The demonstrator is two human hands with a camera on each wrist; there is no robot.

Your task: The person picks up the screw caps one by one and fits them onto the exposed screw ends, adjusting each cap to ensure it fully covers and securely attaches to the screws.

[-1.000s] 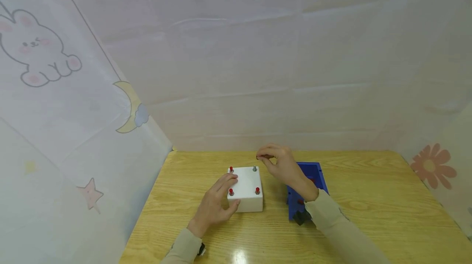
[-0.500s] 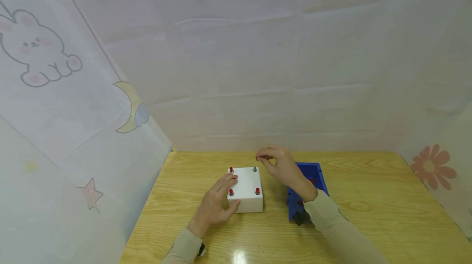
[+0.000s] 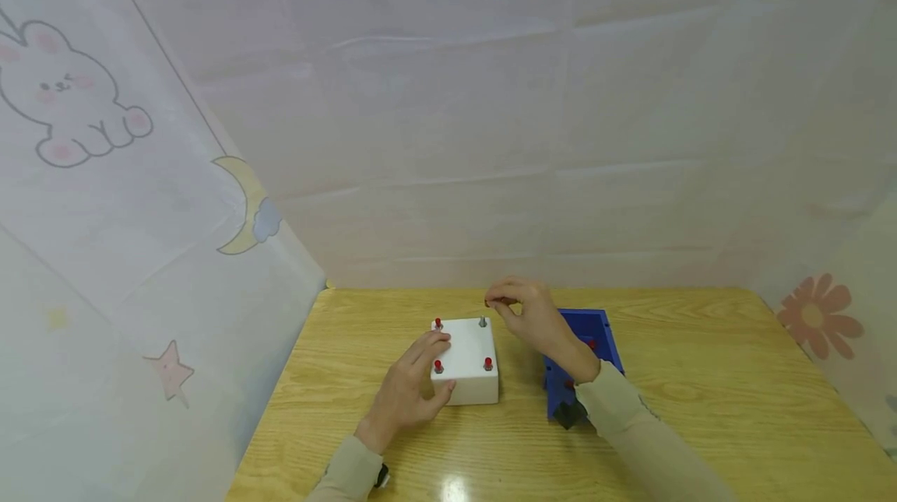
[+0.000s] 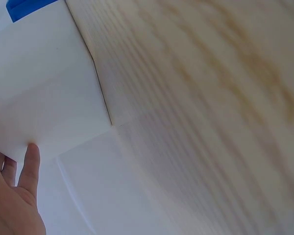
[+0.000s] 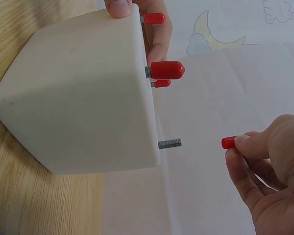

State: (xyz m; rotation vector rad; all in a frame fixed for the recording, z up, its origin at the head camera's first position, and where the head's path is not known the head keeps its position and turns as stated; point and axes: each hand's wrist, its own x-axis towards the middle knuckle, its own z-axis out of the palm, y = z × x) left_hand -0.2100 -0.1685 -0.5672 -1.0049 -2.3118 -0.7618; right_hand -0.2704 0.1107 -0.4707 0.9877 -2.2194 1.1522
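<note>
A white box (image 3: 473, 350) stands on the table, with threaded studs sticking up from its top corners. Three studs wear red caps (image 5: 167, 70); the bare threaded stud (image 5: 170, 143) is at the far right corner. My left hand (image 3: 406, 385) holds the box at its left side, thumb against the front face and fingers over the top. Between thumb and index finger, my right hand (image 3: 532, 319) pinches a small red cap (image 5: 229, 142). In the right wrist view this cap is lined up with the bare stud, a short gap apart.
Under my right forearm, a blue tray (image 3: 596, 323) with a few red pieces (image 3: 592, 345) sits to the right of the box. The wooden table (image 3: 701, 377) meets pale printed sheets (image 3: 448, 175) at its back and sides.
Almost nothing differs. Both hands keep their places, the red cap stays pinched above the bare stud, and the head view shifts very slightly.
</note>
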